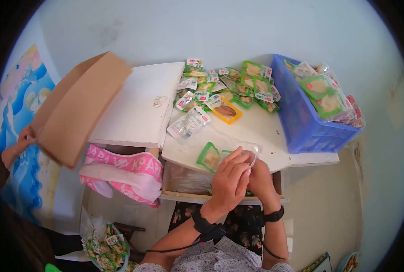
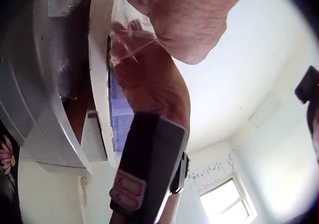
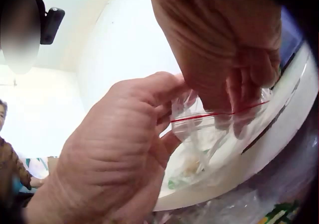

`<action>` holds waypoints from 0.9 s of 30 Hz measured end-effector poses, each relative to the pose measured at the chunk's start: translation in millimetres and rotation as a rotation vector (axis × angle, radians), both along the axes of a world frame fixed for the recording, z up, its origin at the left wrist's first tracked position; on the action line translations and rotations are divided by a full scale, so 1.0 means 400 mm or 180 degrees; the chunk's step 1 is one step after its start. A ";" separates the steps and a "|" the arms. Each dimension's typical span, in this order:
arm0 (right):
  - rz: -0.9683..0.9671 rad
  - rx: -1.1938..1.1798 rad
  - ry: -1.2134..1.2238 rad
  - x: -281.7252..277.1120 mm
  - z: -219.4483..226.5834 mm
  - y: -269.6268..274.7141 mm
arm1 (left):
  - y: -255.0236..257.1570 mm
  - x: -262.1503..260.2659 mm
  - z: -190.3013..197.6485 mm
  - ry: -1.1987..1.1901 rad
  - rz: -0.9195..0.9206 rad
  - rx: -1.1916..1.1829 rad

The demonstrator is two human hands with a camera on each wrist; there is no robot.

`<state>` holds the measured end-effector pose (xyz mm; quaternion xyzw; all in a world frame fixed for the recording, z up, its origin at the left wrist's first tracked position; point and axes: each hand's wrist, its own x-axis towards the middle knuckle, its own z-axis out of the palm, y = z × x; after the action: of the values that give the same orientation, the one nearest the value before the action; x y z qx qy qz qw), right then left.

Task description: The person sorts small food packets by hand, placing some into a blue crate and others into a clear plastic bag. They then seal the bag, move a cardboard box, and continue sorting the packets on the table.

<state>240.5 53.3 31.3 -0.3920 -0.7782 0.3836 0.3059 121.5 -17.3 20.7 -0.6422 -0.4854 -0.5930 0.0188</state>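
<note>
Bare L hand point(image 1: 230, 181) pinches one side of a clear zip bag point(image 3: 194, 129) w/ a red strip, held over the front edge of a white surface point(image 1: 256, 129), near its middle. R hand point(image 1: 260, 179) has its fingers at the bag's mouth; can't tell if they grip the film or sit inside. A green-edged pkt point(image 1: 209, 157) lies by the front edge, next to the L hand; unclear if it's partly in the bag. Just below, an open drawer point(image 1: 188, 180) holds loose plastic. More pkts point(image 1: 256, 86) heap along the back edge; a blue crate point(image 1: 308, 131) piled w/ pkts stands at the R end

Risks, prob.: a nudge to the green-edged pkt, so near the edge, could drop it in the drawer; thin film may slip or tear if pulled hard; bumping the overfull crate may spill its top pkts
</note>
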 end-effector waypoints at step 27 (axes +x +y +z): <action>-0.0256 0.0068 0.0681 -0.008 -0.141 0.116 | -0.092 -0.137 -0.044 -0.0470 0.0409 -0.0238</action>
<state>237.4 99.5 -25.0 -0.3765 -0.7288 0.4023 0.4065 66.5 -53.9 3.1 -0.5645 -0.5475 -0.6177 -0.0031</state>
